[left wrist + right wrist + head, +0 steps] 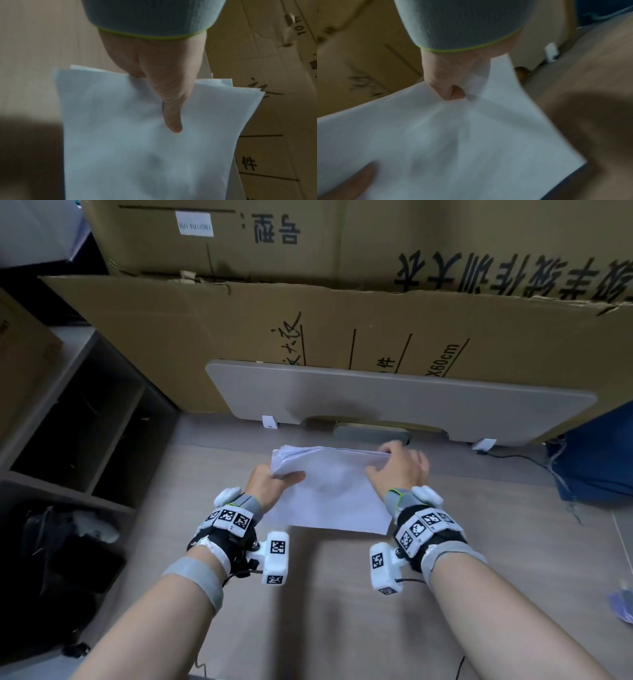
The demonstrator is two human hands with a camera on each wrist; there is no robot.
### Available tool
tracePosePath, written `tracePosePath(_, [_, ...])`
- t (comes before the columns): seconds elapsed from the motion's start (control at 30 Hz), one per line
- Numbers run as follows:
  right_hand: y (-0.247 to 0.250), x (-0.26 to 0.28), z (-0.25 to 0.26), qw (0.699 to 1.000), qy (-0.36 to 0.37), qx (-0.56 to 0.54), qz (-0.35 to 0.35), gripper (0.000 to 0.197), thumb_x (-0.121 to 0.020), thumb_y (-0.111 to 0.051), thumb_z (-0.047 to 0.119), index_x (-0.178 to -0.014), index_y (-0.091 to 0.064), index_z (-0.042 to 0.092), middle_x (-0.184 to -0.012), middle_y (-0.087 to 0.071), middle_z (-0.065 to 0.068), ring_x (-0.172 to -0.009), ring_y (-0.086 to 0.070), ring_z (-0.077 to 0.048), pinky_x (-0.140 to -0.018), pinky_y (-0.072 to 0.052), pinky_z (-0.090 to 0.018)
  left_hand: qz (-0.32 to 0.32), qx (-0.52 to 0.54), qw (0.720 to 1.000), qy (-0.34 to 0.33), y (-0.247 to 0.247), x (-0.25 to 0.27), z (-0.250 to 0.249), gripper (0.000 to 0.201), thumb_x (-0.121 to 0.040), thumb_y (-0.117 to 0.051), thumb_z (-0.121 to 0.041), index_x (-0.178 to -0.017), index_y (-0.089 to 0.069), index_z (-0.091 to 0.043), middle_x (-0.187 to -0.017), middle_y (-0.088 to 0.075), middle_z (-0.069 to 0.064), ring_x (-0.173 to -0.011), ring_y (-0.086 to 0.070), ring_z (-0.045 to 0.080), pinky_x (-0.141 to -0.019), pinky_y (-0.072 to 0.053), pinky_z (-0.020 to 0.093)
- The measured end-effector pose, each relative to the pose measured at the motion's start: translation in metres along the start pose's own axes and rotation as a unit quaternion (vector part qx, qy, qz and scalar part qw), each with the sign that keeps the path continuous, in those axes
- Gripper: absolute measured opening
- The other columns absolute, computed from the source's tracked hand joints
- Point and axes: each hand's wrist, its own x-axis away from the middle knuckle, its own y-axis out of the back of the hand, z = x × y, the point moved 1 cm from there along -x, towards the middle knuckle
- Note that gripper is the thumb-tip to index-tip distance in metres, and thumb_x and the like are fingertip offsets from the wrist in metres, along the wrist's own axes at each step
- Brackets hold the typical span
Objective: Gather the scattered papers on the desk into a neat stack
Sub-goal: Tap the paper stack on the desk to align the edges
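A stack of white papers (329, 491) is held tilted above the wooden desk (342, 611), its far edge raised and its near edge low. My left hand (270, 479) grips the stack's left side, thumb on top of the sheets (145, 135). My right hand (399, 465) pinches the right far corner, thumb pressed into the top sheet (471, 135). In the left wrist view the sheet edges at the corner are slightly staggered. The fingers under the stack are hidden.
A grey panel (394, 398) stands along the desk's far edge, with large cardboard boxes (308, 320) behind it. A blue bag (596, 460) sits at the right, a cable (513, 457) beside it. Dark shelves (85, 440) lie to the left.
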Motion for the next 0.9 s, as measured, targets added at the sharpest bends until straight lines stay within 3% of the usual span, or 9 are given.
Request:
tracePosePath(0.07, [0.0,0.0,-0.019,0.997,-0.067,-0.019,0.04,0.02,-0.069,-0.063,0.033,-0.088,-0.057,0.03,-0.069,-0.052,0.007,-0.089,-0.053,-0.023,-0.101,-0.038,-0.034,-0.026,0.027,0.999,0.005,0.009,-0.003,0.007,0.022,-0.078,-0.083,-0.023,-0.094,-0.072,-0.013,-0.092,-0.07,0.009,-0.079,-0.062,0.023,-0.072,-0.048,0.034])
tracePosePath(0.2, [-0.009,0.006,-0.033,0.96,-0.148,-0.205,0.12,0.023,-0.071,-0.068,0.016,-0.092,-0.062,0.023,-0.08,-0.066,-0.001,-0.077,-0.059,-0.023,-0.068,-0.047,-0.025,-0.056,0.103,0.993,0.033,0.019,-0.005,0.024,0.026,-0.081,-0.081,-0.02,-0.103,-0.069,-0.014,-0.094,-0.071,0.006,-0.086,-0.065,0.026,-0.071,-0.051,0.033])
tracePosePath(0.33, [-0.026,0.013,-0.038,0.884,-0.223,-0.362,0.197,0.025,-0.072,-0.073,-0.003,-0.094,-0.065,0.008,-0.091,-0.068,-0.009,-0.081,-0.063,-0.023,-0.071,-0.049,-0.027,-0.053,0.163,0.985,0.037,0.017,-0.005,0.033,0.018,-0.081,-0.081,-0.018,-0.096,-0.071,-0.017,-0.096,-0.075,0.008,-0.092,-0.071,0.03,-0.085,-0.056,0.044])
tracePosePath(0.5, [-0.025,-0.008,-0.023,0.881,-0.252,-0.387,0.103,0.019,-0.073,-0.066,-0.006,-0.063,-0.061,0.009,-0.081,-0.061,-0.01,-0.075,-0.054,-0.019,-0.069,-0.045,-0.032,-0.049,0.218,0.975,0.009,0.014,-0.009,0.013,0.034,-0.075,-0.082,-0.004,-0.107,-0.072,-0.008,-0.101,-0.076,0.011,-0.089,-0.072,0.025,-0.08,-0.059,0.034])
tracePosePath(0.57, [-0.012,-0.028,-0.016,0.9,-0.235,-0.361,0.068,0.014,-0.079,-0.062,-0.004,-0.077,-0.064,0.01,-0.088,-0.061,-0.012,-0.082,-0.055,-0.02,-0.075,-0.047,-0.032,-0.067,0.188,0.98,-0.015,0.014,-0.012,-0.004,0.033,-0.069,-0.078,0.0,-0.099,-0.072,-0.011,-0.093,-0.071,0.006,-0.079,-0.065,0.02,-0.069,-0.054,0.025])
tracePosePath(0.63, [-0.007,-0.039,-0.018,0.9,-0.221,-0.37,0.06,0.025,-0.088,-0.058,0.001,-0.105,-0.055,0.019,-0.1,-0.056,-0.008,-0.092,-0.054,-0.018,-0.079,-0.05,-0.03,-0.079,0.166,0.983,-0.017,0.015,-0.018,-0.014,0.026,-0.062,-0.072,-0.004,-0.084,-0.068,-0.018,-0.087,-0.065,0.004,-0.079,-0.056,0.02,-0.07,-0.045,0.028])
tracePosePath(0.7, [-0.003,-0.035,-0.021,0.912,-0.204,-0.351,0.054,0.027,-0.087,-0.061,0.001,-0.105,-0.055,0.019,-0.092,-0.054,-0.003,-0.084,-0.05,-0.014,-0.063,-0.045,-0.02,-0.073,0.151,0.986,-0.015,0.016,-0.024,-0.009,0.027,-0.063,-0.069,-0.001,-0.082,-0.068,-0.019,-0.086,-0.065,0.003,-0.082,-0.057,0.021,-0.075,-0.044,0.032])
tracePosePath(0.8, [-0.018,-0.017,-0.03,0.923,-0.207,-0.311,0.089,0.02,-0.08,-0.063,-0.004,-0.095,-0.067,0.008,-0.083,-0.059,-0.004,-0.077,-0.052,-0.015,-0.066,-0.043,-0.018,-0.047,0.107,0.993,0.001,0.013,-0.026,0.018,0.043,-0.067,-0.062,0.02,-0.087,-0.07,-0.018,-0.095,-0.069,0.007,-0.086,-0.06,0.024,-0.075,-0.048,0.03])
tracePosePath(0.9, [-0.032,0.0,-0.039,0.911,-0.24,-0.296,0.16,0.012,-0.08,-0.065,0.004,-0.082,-0.061,0.015,-0.082,-0.059,-0.002,-0.081,-0.051,-0.017,-0.065,-0.044,-0.014,-0.039,0.097,0.994,0.024,0.003,-0.022,0.04,0.05,-0.067,-0.048,0.03,-0.082,-0.068,-0.014,-0.104,-0.067,0.008,-0.085,-0.06,0.022,-0.062,-0.048,0.016])
